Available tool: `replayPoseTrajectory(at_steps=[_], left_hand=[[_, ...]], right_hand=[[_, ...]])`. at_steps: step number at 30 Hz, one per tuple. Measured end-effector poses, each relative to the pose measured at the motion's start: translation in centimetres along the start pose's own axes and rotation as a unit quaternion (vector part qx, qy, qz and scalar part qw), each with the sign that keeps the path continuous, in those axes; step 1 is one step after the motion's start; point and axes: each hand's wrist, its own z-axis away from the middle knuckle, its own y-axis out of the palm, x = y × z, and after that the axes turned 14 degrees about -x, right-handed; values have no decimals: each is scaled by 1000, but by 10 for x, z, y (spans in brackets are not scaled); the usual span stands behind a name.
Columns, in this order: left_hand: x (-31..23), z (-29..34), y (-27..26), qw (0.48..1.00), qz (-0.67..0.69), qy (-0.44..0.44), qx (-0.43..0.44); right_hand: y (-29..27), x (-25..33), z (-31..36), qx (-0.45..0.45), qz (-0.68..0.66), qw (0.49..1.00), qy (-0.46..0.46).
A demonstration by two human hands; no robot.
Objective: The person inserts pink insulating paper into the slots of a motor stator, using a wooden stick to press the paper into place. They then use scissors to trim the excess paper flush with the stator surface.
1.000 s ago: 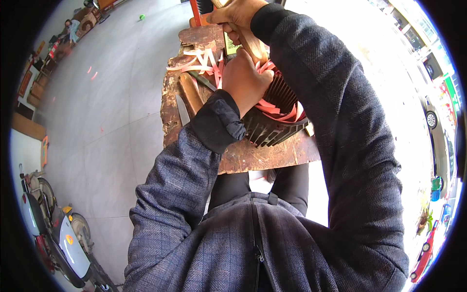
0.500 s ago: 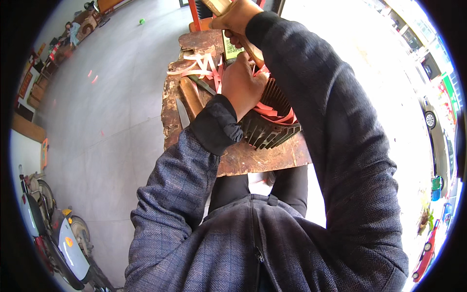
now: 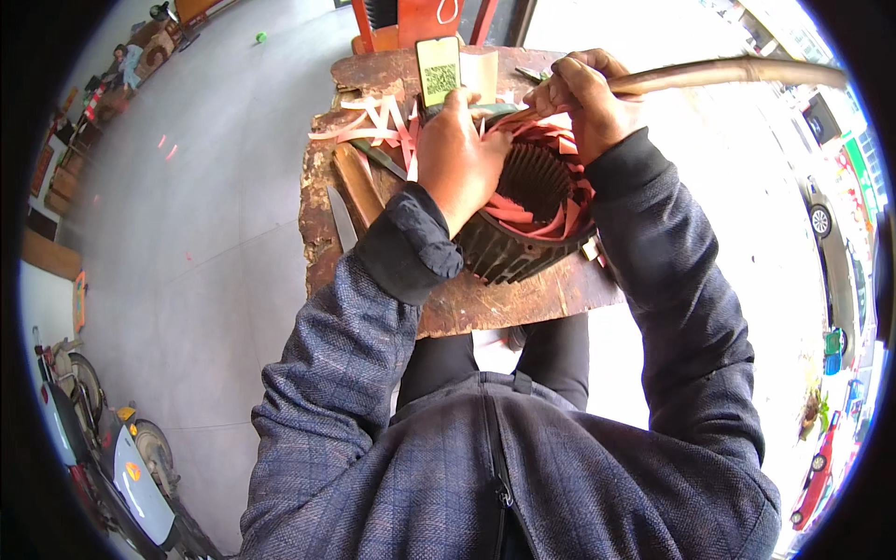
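Observation:
A dark, ribbed motor stator [image 3: 523, 257] stands on the worn wooden table [image 3: 467, 313], its slotted bore facing up. Pink strips [image 3: 518, 217] curl around its upper rim. My left hand [image 3: 455, 163] rests at the rim's far left side, fingers drawn together; what they pinch is hidden. Wrapped around a long bamboo stick [image 3: 737, 72] is my right hand [image 3: 590, 107], above the far right of the stator. The stick's thin end reaches left to the rim near my left fingers, while its thick end points out to the right.
Loose pink strips [image 3: 373, 126] lie left of my left hand. A knife blade [image 3: 343, 219] and a brown wooden piece [image 3: 359, 177] are on the table's left. A card with a square code [image 3: 439, 73] stands behind, before a red chair [image 3: 427, 23]. Motorbikes [image 3: 131, 467] are parked lower left.
My right hand has come down and right with the bamboo stick, which has swung to point rightward. My left hand stays by the rim. More of the stator's top and the card now show.

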Motion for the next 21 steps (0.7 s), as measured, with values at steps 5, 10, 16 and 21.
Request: replayPoseTrajectory(at_steps=[5,10,16,21], left_hand=[[-2,1,2,996,-19,82,-44],[-6,2,-6,999,21,-25,-13],[-8,26,-9,998,60,-6,-29],[-13,35,-11,996,70,-48,-39]], right_hand=[[12,24,27,100,258,928,-249],[16,41,-28,43,95,994,-30],[60,62,-52,42,-25,997,-53],[85,52,-45,148,51,987,41]])
